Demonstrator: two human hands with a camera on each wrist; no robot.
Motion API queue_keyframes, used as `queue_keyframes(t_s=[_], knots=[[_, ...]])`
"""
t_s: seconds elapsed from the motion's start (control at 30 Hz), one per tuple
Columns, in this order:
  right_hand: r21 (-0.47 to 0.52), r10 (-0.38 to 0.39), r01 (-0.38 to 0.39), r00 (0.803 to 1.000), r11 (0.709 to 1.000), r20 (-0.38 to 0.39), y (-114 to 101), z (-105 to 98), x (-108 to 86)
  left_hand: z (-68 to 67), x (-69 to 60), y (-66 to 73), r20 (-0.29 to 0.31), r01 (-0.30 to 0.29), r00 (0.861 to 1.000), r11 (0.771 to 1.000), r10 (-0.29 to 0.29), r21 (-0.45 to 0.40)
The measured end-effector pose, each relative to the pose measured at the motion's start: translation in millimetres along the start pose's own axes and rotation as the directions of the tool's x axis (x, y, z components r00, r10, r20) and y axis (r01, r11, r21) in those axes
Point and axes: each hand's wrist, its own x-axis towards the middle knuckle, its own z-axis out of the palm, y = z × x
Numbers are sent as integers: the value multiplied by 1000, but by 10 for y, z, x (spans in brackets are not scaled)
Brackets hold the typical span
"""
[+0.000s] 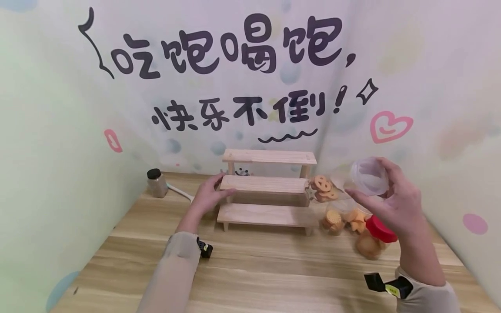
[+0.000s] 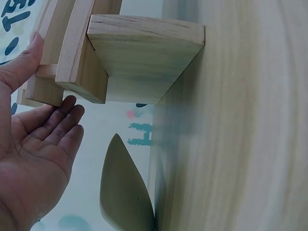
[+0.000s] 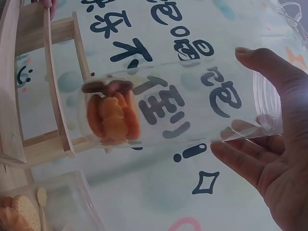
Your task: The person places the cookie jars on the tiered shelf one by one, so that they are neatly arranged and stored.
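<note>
My left hand [image 1: 211, 195] holds the left end of the middle step of a three-tier wooden stand [image 1: 266, 184]. Its thumb is at the front and its fingers are behind. In the right wrist view, my right hand [image 3: 276, 159] grips the ridged top end of a long clear plastic jar [image 3: 168, 108]. The jar lies tilted nearly sideways, its base beside the right end of the stand's middle step. Orange-brown cookies [image 3: 113, 118] sit at its base, and a translucent white cap [image 1: 368, 176] covers the end in my right hand.
Right of the stand are a red-lidded jar [image 1: 373, 239], a container with a round biscuit [image 1: 333, 219] and orange pieces [image 1: 357, 219]. At the back left stands a black-lidded jar [image 1: 157, 184], near a pale utensil [image 1: 180, 191]. A printed cloth [image 1: 250, 87] hangs behind.
</note>
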Motion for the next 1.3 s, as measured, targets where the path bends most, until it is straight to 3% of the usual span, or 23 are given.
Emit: queue_keyframes(t_s=[0.33, 0.53, 0.67, 0.8, 1.07, 1.3], knots=[[155, 170, -152, 979, 976, -114, -81, 227, 81, 12, 24, 14, -13, -7, 1000, 1000, 7, 15], [283, 227, -180, 964, 942, -141, -198, 395, 200, 17, 49, 28, -5, 18, 1000, 998, -18, -57], [293, 256, -204, 954, 934, -152, -299, 494, 263, 19, 57, 38, -10, 38, 999, 993, -39, -111], [278, 274, -221, 947, 935, -170, -393, 593, 319, 20, 55, 20, -12, 53, 998, 990, -55, -130], [385, 286, -186, 933, 904, -220, -530, 788, 438, 30, 10, -10, -12, 50, 999, 986, -52, -157], [395, 271, -176, 942, 902, -198, -577, 939, 480, 46, 29, -42, -15, 58, 998, 984, -61, -167]])
